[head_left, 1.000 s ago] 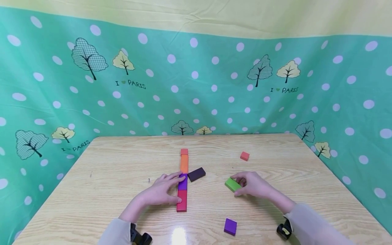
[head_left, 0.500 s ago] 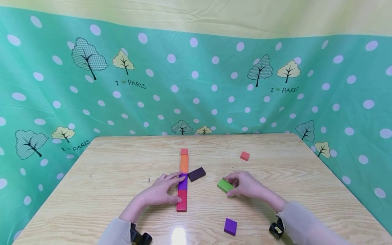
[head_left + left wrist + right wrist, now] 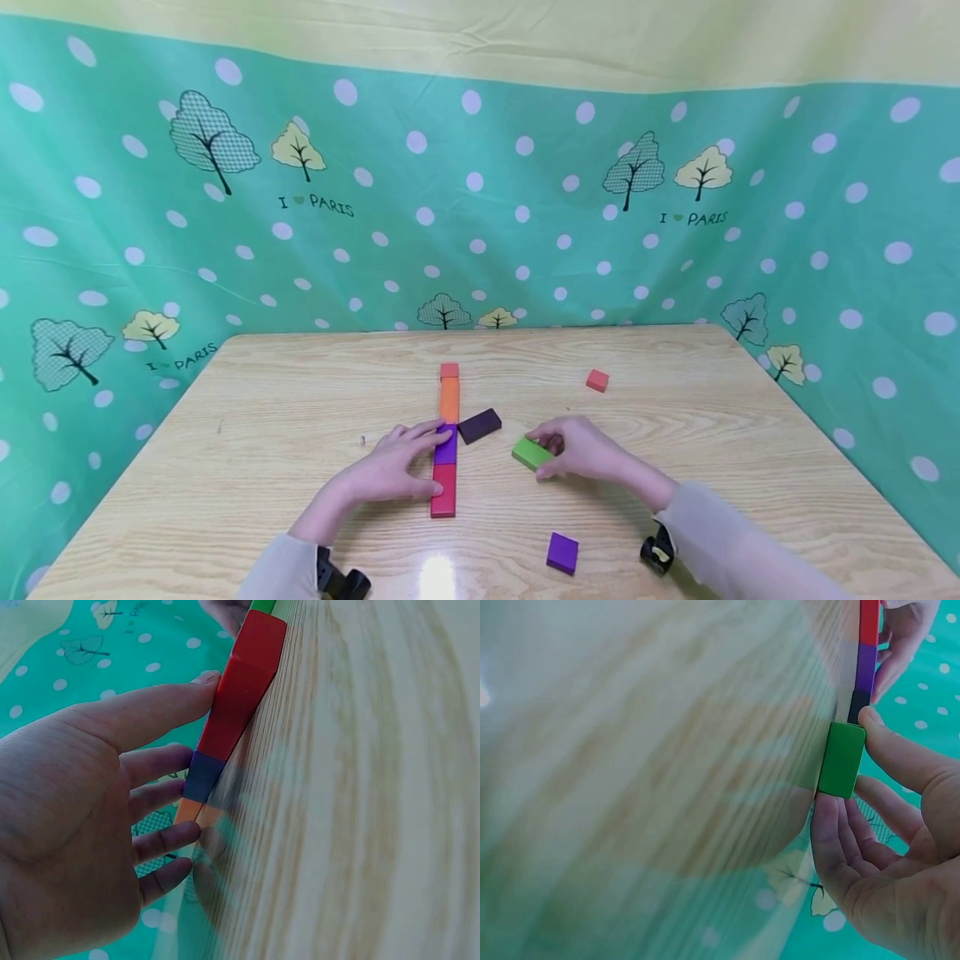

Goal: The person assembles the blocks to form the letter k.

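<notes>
A straight row of blocks runs away from the person: a red block [image 3: 443, 500] nearest, then a purple block [image 3: 446, 450], an orange block [image 3: 449, 400] and a small red block [image 3: 449, 370] at the far end. My left hand [image 3: 390, 468] lies along the row's left side, fingers loosely spread, thumb at the red block and fingertips at the purple one. A black block [image 3: 480, 426] slants against the row's right side. Right of it, my right hand [image 3: 581, 450] pinches a green block [image 3: 841, 760] between thumb and fingers, low at the tabletop.
A loose purple square block [image 3: 562, 553] lies near the front of the wooden table [image 3: 300, 392]. Another small red block [image 3: 597, 381] sits toward the back right. A green dotted curtain [image 3: 480, 208] hangs behind the table.
The right hand has moved left with the green block, toward the black block and the row. The left hand and the row have stayed in place.
</notes>
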Motion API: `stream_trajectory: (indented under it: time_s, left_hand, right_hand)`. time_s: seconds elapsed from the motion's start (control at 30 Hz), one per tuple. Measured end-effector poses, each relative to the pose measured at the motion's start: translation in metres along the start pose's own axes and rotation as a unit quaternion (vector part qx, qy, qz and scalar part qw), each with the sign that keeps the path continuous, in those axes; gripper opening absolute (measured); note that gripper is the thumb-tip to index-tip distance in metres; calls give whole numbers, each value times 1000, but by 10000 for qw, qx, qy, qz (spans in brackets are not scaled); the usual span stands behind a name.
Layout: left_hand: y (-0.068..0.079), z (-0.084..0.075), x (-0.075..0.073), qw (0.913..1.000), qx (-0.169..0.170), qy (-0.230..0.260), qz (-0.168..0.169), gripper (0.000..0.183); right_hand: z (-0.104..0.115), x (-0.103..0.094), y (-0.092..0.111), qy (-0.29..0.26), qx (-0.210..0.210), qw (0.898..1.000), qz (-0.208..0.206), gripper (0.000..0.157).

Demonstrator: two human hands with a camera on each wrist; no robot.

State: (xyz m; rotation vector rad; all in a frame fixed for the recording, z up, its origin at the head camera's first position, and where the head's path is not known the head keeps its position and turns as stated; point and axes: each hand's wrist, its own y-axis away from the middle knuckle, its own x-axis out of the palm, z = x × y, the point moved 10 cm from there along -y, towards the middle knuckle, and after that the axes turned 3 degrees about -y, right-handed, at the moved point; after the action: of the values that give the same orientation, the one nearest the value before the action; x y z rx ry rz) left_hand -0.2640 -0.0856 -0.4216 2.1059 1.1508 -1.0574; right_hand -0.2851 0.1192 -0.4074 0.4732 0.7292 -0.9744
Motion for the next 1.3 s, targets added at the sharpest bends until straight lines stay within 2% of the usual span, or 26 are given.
stream_trajectory:
  time_s: [0.3,0.63,0.93,1.13,1.3]
  left_hand:
    - [0,0,-1,10000,51,-24,-2,74]
    - [-1,0,-1,10000,48,-49,-25,74]
    - [0,0,-1,9999,68,-69,-31,73]
    - [0,-1,-1,10000,37,-65,-11,73]
    - [0,0,0,10000,-7,-27,8,73]
  right_hand:
    - [12,9,-8,2,-161,9998,110,50]
    - [16,17,-15,42,-113,9997,189,49]
    - [27,26,-18,404,-282,9982,340,48]
    - [34,31,-20,356,-386,9979,390,49]
    - [37,36,-24,278,-305,9981,455,48]
